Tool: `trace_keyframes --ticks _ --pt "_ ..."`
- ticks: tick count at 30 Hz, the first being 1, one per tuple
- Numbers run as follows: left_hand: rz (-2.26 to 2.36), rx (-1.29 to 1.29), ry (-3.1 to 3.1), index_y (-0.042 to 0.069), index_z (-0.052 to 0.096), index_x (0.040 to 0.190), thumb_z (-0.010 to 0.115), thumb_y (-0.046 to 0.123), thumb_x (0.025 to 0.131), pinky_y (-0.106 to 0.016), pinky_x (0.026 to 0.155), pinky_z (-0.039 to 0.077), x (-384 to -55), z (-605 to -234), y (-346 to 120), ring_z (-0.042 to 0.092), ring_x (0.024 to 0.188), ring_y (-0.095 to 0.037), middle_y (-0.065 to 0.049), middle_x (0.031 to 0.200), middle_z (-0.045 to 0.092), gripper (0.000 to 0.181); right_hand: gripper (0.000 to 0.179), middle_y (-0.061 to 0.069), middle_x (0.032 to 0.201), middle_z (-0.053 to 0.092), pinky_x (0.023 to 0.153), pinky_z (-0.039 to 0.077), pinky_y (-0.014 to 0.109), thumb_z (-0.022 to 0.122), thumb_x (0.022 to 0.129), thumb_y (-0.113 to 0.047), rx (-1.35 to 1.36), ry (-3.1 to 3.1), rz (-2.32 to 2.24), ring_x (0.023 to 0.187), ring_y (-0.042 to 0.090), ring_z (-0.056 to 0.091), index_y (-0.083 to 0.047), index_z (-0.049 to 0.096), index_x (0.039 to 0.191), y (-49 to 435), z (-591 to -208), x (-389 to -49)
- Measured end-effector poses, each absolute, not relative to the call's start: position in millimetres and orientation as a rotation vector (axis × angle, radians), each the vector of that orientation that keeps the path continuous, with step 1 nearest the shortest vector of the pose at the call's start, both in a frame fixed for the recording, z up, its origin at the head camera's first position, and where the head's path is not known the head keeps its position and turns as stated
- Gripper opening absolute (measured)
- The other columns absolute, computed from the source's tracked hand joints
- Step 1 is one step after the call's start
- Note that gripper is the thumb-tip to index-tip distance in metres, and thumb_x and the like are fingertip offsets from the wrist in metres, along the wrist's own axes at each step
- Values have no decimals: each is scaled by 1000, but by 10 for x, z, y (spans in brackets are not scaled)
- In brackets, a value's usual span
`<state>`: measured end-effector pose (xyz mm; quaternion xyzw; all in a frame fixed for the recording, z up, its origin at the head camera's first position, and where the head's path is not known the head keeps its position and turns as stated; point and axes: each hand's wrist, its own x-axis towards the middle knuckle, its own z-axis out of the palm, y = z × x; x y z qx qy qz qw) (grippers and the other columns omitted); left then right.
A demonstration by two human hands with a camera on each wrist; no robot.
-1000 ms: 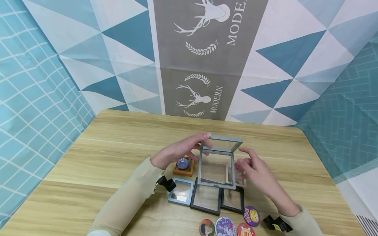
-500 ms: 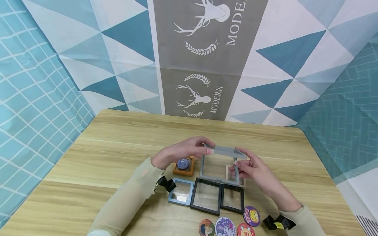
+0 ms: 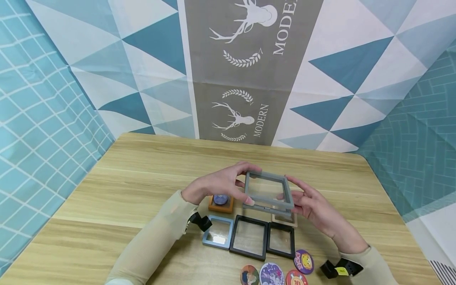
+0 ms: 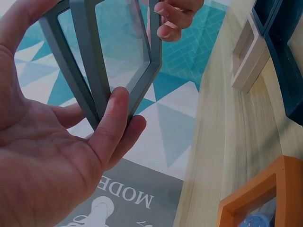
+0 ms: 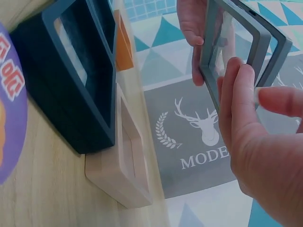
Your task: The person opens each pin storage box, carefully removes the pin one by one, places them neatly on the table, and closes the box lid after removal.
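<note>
Both hands hold a grey hinged display frame (image 3: pixel 268 201) with clear film windows, raised above the table. Its two halves lie nearly face to face, a narrow wedge of space between them in the left wrist view. My left hand (image 3: pixel 228 181) grips the left side, thumb toward the near corner and fingers at the far edge. On the right side, my right hand (image 3: pixel 313 204) pinches the frame between thumb and fingers. Under the frame's near right corner, a beige frame (image 3: pixel 290 223) is partly hidden. An orange frame (image 3: pixel 221 209) holding a blue round badge (image 3: pixel 220 199) lies beneath my left wrist.
Nearer on the wooden table (image 3: pixel 149 182) lie a light blue frame (image 3: pixel 207 236), a larger black frame (image 3: pixel 246 254) and a smaller black frame (image 3: pixel 280 253). Several round badges, including a purple one (image 3: pixel 303 261) and a lilac one (image 3: pixel 272 274), lie at the front. A patterned cloth (image 3: pixel 320 79) hangs behind.
The grey frame stood unfolded, one half raised at the far side; that half has swung down over the other. My left thumb has shifted to the near corner, and my right hand has closed round its side.
</note>
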<state>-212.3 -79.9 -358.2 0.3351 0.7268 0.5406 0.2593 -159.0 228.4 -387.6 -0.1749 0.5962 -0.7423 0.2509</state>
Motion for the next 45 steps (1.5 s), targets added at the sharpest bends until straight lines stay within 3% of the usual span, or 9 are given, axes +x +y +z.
trace_keyframes --ticks 4,11,15,20,23,26,34,41,45 --pt "1408 962 2015 14 37 150 88 20 72 -33 104 42 -2130 -3594 -797 35 134 -23 4 147 33 93 60 13 124 67 95 51 34 32 106 -4 -491 1491 -2067 112 24 66 -4 3 158 2284 -3866 -1588" --pt "1343 1011 2037 28 33 151 92 21 70 -35 106 41 -2141 -3610 -788 33 135 -18 5 150 28 101 72 6 117 68 90 54 36 51 105 -14 -293 1779 -1946 110 27 66 -8 5 159 2219 -3802 -1541" --pt "1407 877 2041 29 31 153 85 26 79 -39 104 43 -2155 -3612 -790 34 136 -19 1 156 27 91 70 8 116 69 87 55 36 53 103 -11 -282 1819 -1968 108 29 67 -9 9 158 2208 -3795 -1535" --pt "1512 545 2089 21 38 149 73 41 90 -50 89 52 -2188 -3630 -762 62 108 -25 -7 138 47 71 67 7 115 70 85 56 35 55 103 -10 -311 1844 -1997 104 28 69 -11 15 157 2214 -3818 -1542" --pt "1533 471 2082 16 43 144 72 34 93 -57 85 51 -2203 -3642 -750 69 88 -28 -10 122 56 62 67 6 115 70 85 56 36 55 102 -9 -321 1859 -2001 105 29 68 -11 16 157 2219 -3839 -1549" --pt "1546 480 2063 13 45 140 73 24 93 -59 83 51 -2211 -3648 -751 71 82 -30 -12 114 59 56 69 8 116 70 86 56 37 56 102 -9 -315 1878 -1990 105 31 68 -10 15 157 2214 -3848 -1553" --pt "1547 476 2052 9 46 135 76 17 90 -55 77 52 -2213 -3642 -763 71 77 -32 -15 108 58 54 74 16 121 66 87 55 38 60 100 -10 -283 1934 -1941 106 35 67 -10 14 158 2179 -3857 -1556" --pt "1543 461 2037 9 45 134 77 14 89 -36 60 46 -2215 -3649 -765 71 76 -33 -15 106 58 55 76 21 123 63 86 56 38 62 100 -11 -274 1966 -1916 102 29 69 -9 14 158 2170 -3888 -1566" --pt "1531 456 2067 11 46 133 77 14 89 -37 59 47 -2218 -3672 -762 71 78 -36 -15 105 58 54 77 22 126 61 86 56 37 64 98 -14 -245 2006 -1878 103 27 68 -13 15 159 2154 -3903 -1565"
